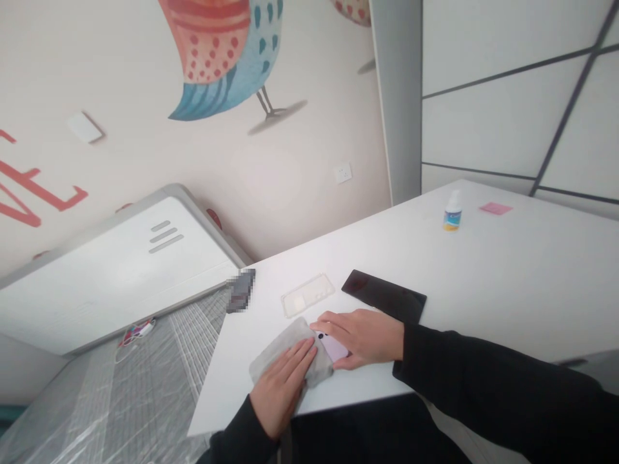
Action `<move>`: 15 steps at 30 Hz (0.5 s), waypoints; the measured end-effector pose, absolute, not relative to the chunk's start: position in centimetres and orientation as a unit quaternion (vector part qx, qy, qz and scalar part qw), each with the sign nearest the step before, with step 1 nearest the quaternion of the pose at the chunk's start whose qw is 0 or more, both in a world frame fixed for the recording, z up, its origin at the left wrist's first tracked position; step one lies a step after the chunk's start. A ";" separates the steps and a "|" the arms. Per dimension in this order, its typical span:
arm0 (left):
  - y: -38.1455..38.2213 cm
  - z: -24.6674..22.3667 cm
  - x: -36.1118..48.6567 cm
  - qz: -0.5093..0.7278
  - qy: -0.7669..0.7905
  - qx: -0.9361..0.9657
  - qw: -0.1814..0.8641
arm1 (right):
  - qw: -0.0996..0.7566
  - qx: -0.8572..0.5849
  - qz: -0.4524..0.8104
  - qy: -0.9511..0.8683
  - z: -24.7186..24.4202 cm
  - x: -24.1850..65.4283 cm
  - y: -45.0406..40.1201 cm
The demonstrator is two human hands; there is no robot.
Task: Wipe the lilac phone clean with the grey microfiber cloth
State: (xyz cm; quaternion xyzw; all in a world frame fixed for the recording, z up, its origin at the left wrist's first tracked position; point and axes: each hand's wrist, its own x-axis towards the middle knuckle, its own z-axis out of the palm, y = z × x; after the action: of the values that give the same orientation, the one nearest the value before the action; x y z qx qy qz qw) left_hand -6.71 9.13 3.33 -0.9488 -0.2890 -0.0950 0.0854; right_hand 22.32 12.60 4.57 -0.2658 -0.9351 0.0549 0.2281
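Note:
Near the front edge of the white table [503,277] lies a folded grey cloth [278,351]. My left hand [285,380] rests flat on this cloth, its fingers stretched out together. A pale purple smartphone [334,348] shows its back and dark camera lenses, and its left part meets the cloth's edge. My right hand [362,338] grips the phone from the right, thumb on the near side and fingers over the far side. Whether the phone lies on or under the cloth is hard to make out. Just beyond them sits a clear phone case [309,295].
A black flat panel [382,293] lies beyond my right forearm. A blurred dark grey object [240,291] sits at the table's left edge. Farther right stand a small white bottle [452,212] with a blue-yellow label and a pink paper [496,208]. On the left is a bed [145,367].

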 end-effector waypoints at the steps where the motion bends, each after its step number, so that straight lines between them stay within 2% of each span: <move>1: 9.7 3.6 -6.3 -0.114 -0.286 -0.948 0.075 | 0.236 -0.274 0.060 -0.930 4.5 22.2 12.6; 5: 11.3 5.9 -3.9 -0.088 -0.376 -0.922 0.002 | 0.295 -0.344 0.162 -0.877 4.3 22.2 13.2; 9: 12.3 8.1 -1.4 -0.060 -0.496 -0.862 -0.084 | 0.398 -0.371 0.294 -0.786 4.2 22.4 14.1; 12: 13.1 8.5 -0.2 -0.179 -0.516 -0.811 -0.212 | 0.478 -0.355 0.344 -0.726 4.4 22.4 14.5; 15: 13.6 8.0 0.6 -0.304 -0.491 -0.702 -0.418 | 0.511 -0.359 0.379 -0.683 4.9 22.2 14.4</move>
State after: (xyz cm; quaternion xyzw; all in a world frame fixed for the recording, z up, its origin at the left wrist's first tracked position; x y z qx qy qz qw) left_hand 0.59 13.62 7.96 -0.7017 -0.4905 -0.3037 -0.4181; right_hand 22.24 14.44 4.86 -0.3591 -0.6832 0.3789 0.5106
